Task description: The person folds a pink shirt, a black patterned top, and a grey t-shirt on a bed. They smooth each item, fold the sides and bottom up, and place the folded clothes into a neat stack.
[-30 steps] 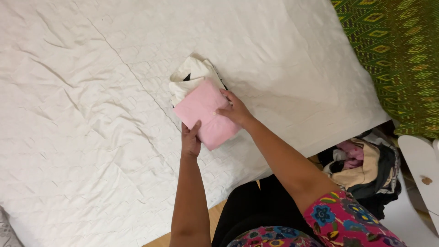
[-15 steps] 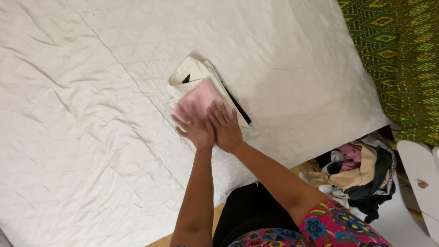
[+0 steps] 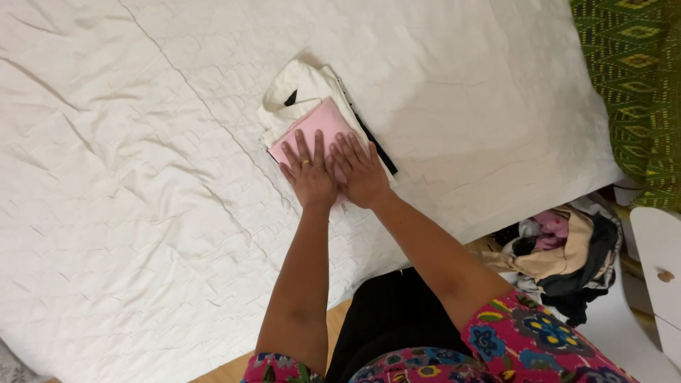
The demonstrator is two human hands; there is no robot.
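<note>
**Both palms flat on the pink cloth**

White quilted bedding (image 3: 142,177) covered almost the whole view, creased and with a long seam running across it; on it, a little above the middle, lay a small stack of folded clothes. My left hand (image 3: 310,174) and my right hand (image 3: 360,174) rested side by side on the top piece, a folded pink cloth (image 3: 319,128); the hands touched each other at the thumbs; the fingers of both were stretched out and slightly spread, pressing flat on the cloth and gripping nothing; a ring was on one finger of my left hand. Under the pink cloth lay a folded cream garment (image 3: 298,89), which stuck out at the far side; a dark garment (image 3: 374,145) showed only as a thin edge along the right side of the stack. My floral sleeve (image 3: 525,340) was at the lower edge of the view; near it, to the right and off the bedding, was a heap of unfolded clothes (image 3: 560,248) in pink, beige and black; a green patterned fabric (image 3: 631,85) filled the upper right corner; a white furniture piece (image 3: 660,262) stood at the right edge.
</note>
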